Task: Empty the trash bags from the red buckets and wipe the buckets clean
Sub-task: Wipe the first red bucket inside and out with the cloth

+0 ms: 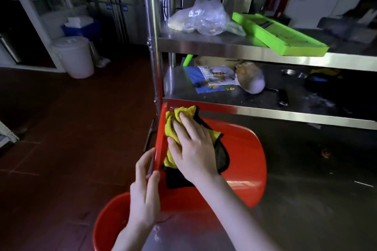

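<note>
Wiping step: my left grip point(144, 193) pinches the tipped bucket point(240, 159) rim; right grip point(193, 149), fingers flat, presses cloth point(172, 126) on its wall. Next, likely: rotate, reach the far side.

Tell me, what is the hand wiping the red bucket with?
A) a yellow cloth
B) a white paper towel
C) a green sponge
A: the right hand presses a yellow cloth against the red bucket lying on its side.
</note>
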Available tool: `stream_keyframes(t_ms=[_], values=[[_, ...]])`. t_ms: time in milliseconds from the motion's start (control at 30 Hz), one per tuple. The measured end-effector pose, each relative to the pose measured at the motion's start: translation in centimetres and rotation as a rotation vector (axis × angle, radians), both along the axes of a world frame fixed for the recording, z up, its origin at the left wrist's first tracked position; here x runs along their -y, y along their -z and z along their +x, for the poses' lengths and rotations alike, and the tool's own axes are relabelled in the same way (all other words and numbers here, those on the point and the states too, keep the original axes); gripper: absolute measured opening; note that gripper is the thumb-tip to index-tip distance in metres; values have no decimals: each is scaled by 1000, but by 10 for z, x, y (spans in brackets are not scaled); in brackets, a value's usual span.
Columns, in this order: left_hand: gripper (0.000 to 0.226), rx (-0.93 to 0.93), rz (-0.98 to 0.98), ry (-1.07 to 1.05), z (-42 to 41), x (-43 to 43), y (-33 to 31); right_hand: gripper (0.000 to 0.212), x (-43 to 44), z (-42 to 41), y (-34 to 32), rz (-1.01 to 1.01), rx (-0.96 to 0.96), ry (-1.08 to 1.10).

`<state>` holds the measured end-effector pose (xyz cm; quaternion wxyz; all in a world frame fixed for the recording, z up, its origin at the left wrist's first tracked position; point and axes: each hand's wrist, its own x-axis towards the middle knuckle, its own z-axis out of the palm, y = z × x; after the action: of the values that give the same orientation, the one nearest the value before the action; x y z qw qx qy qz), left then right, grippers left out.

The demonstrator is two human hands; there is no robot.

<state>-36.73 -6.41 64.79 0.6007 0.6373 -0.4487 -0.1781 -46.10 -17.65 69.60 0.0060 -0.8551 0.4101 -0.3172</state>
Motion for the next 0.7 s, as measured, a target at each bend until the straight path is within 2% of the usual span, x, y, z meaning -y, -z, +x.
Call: stream_keyframes(t_ms=[133,267,367,433,567,600,700], values=[[49,53,68,31,17,33,-40,46,-15,-8,8,-36,19,22],[46,130,330,1,33,100,-73,56,-29,-5,16,-21,15,-58],[40,277,289,-33,37,98,-71,48,-9,-38,16,-14,2,-18],[39,285,243,-53,41,77,-67,44,13,-67,17,19,2,127],[41,242,121,26,34,40,-56,42,63,-112,14,370,-40,407],[42,254,106,43,30,37,-53,41,67,-111,13,382,-51,410],[46,269,88,49,19,42,-45,38,45,-73,9,148,10,280]])
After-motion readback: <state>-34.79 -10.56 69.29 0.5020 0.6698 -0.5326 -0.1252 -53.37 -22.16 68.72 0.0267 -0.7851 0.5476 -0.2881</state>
